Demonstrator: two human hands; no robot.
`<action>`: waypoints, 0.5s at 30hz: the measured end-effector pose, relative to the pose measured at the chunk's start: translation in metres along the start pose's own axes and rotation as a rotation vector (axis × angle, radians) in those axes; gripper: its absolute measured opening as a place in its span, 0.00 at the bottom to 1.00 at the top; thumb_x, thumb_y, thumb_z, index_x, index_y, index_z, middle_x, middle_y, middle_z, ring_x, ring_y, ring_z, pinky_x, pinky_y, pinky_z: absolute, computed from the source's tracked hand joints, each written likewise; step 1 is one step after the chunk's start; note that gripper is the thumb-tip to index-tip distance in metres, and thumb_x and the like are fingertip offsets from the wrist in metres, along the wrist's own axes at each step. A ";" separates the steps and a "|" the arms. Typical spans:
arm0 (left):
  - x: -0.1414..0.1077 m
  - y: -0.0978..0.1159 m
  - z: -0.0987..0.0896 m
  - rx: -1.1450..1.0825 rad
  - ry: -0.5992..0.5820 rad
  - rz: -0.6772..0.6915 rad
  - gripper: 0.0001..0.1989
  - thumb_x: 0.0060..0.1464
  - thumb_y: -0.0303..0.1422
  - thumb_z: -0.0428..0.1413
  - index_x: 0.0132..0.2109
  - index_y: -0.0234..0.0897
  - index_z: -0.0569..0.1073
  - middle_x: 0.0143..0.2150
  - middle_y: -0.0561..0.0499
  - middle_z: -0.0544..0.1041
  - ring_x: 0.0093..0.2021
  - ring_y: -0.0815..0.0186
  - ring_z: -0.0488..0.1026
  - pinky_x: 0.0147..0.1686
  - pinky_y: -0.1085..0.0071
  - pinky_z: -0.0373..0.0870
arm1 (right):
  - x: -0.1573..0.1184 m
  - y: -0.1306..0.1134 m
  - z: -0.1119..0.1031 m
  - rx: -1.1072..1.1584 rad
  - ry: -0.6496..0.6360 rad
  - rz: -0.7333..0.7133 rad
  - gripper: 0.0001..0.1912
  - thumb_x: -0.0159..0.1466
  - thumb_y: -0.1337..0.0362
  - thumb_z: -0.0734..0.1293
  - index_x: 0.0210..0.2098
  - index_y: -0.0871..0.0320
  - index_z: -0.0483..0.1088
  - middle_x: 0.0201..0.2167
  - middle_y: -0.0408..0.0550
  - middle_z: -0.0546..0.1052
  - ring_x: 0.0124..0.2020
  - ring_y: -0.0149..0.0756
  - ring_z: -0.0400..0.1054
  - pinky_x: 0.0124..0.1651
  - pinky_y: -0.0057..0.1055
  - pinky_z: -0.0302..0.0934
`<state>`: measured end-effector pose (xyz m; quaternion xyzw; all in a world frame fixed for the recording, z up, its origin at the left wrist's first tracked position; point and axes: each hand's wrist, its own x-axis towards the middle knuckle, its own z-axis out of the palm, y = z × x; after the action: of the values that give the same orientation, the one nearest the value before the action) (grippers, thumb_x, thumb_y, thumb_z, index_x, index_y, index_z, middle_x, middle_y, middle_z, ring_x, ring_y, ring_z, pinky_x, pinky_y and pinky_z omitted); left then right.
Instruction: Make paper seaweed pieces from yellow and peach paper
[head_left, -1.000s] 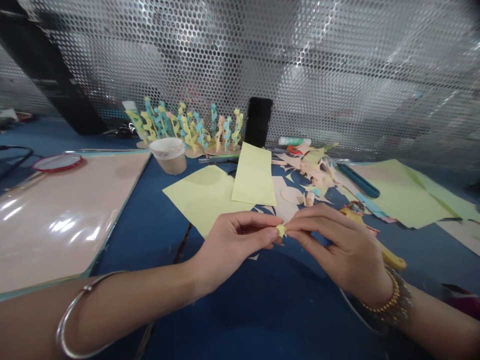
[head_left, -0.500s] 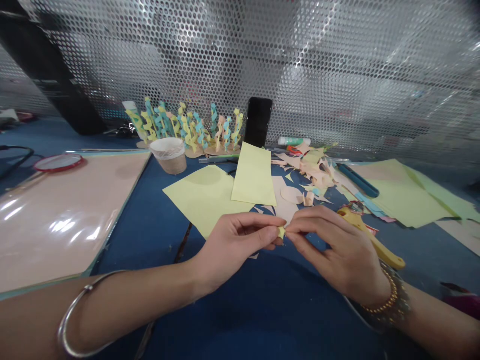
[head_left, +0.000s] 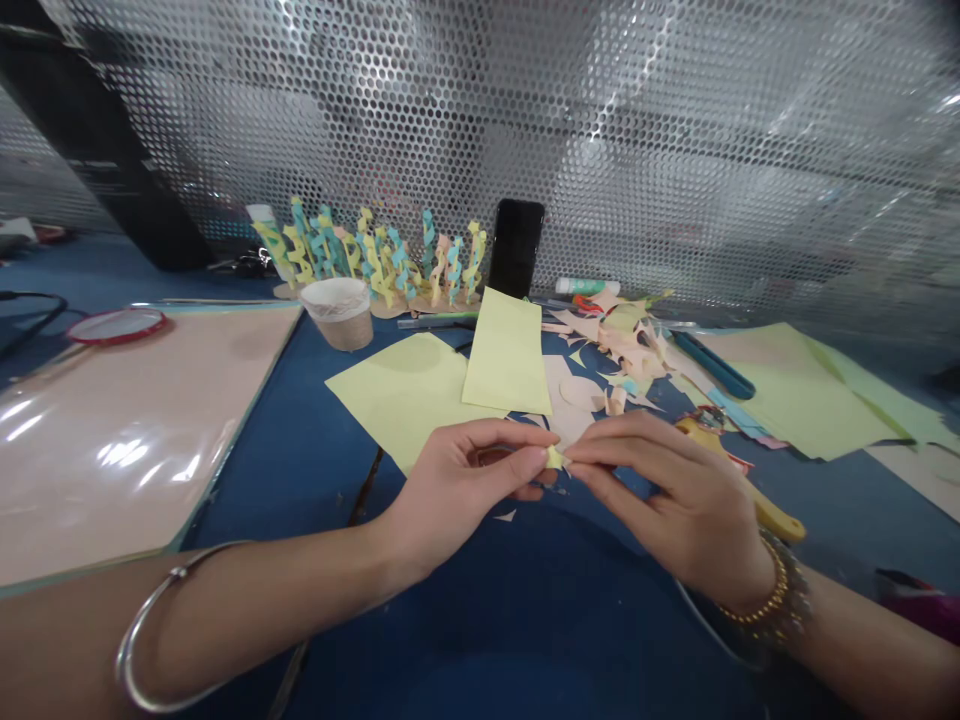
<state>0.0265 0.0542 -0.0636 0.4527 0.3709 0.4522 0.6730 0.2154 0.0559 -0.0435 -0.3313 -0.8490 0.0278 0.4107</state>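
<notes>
Diffuse light from above, moderately bright. White glare at 9 o'clock on the glossy board (head_left: 112, 440); pale streaks cross the perforated metal screen (head_left: 570, 130) at 12 o'clock. Soft shadows lie beneath the left hand (head_left: 457, 490) and right hand (head_left: 675, 500). Fisheye curvature bends the edges; corners darken and soften.

Pale yellow paper against deep blue, folks!
Right at centre, a tiny pale yellow paper scrap (head_left: 554, 458) over a deep blue tabletop (head_left: 480, 640), and there's a matching pale yellow rectangular paper sheet (head_left: 507, 352)! Behind it, zigzag paper strips (head_left: 375, 265) flash yellow, teal and peach, next to a glossy black smartphone (head_left: 516, 248), all against a silver perforated metal screen (head_left: 675, 130) dotted with a honeycomb of round holes! On the left, a shiny pale pink board (head_left: 127, 430) and a red-rimmed ring (head_left: 116, 324); on the right, a teal pen (head_left: 712, 365) and a bright yellow plastic handle (head_left: 776, 522)
</notes>
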 end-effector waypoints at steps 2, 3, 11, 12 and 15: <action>0.000 0.001 0.000 -0.027 -0.019 -0.023 0.06 0.51 0.33 0.62 0.38 0.40 0.80 0.31 0.53 0.80 0.33 0.70 0.77 0.34 0.77 0.73 | 0.000 0.000 0.000 0.010 -0.015 -0.004 0.06 0.60 0.74 0.67 0.35 0.60 0.74 0.32 0.49 0.76 0.34 0.32 0.72 0.39 0.29 0.69; -0.001 0.001 0.000 -0.036 -0.029 -0.032 0.05 0.51 0.33 0.62 0.38 0.40 0.80 0.30 0.53 0.80 0.33 0.71 0.78 0.34 0.78 0.73 | -0.001 0.000 0.001 0.009 -0.022 -0.003 0.06 0.60 0.74 0.67 0.35 0.60 0.74 0.32 0.49 0.76 0.34 0.33 0.72 0.39 0.29 0.69; 0.000 0.001 0.000 -0.072 -0.052 -0.041 0.05 0.52 0.31 0.62 0.38 0.39 0.80 0.29 0.54 0.80 0.31 0.74 0.77 0.33 0.81 0.72 | -0.001 0.002 0.000 0.005 -0.056 -0.025 0.05 0.62 0.73 0.65 0.36 0.59 0.73 0.33 0.49 0.76 0.35 0.32 0.72 0.40 0.28 0.69; 0.000 0.001 0.000 -0.077 -0.053 -0.042 0.05 0.52 0.31 0.62 0.38 0.39 0.80 0.29 0.54 0.81 0.31 0.74 0.77 0.33 0.82 0.72 | 0.000 0.002 0.000 0.004 -0.056 -0.028 0.05 0.62 0.73 0.65 0.35 0.60 0.73 0.33 0.49 0.76 0.35 0.32 0.72 0.40 0.28 0.69; 0.000 0.001 0.000 -0.092 -0.062 -0.045 0.04 0.52 0.31 0.62 0.37 0.39 0.81 0.28 0.54 0.81 0.31 0.74 0.77 0.33 0.82 0.72 | 0.000 0.001 0.001 -0.004 -0.051 -0.045 0.05 0.62 0.74 0.65 0.35 0.61 0.73 0.32 0.48 0.75 0.35 0.31 0.71 0.41 0.26 0.68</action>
<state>0.0267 0.0547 -0.0629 0.4266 0.3387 0.4391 0.7145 0.2156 0.0570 -0.0449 -0.3122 -0.8664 0.0251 0.3888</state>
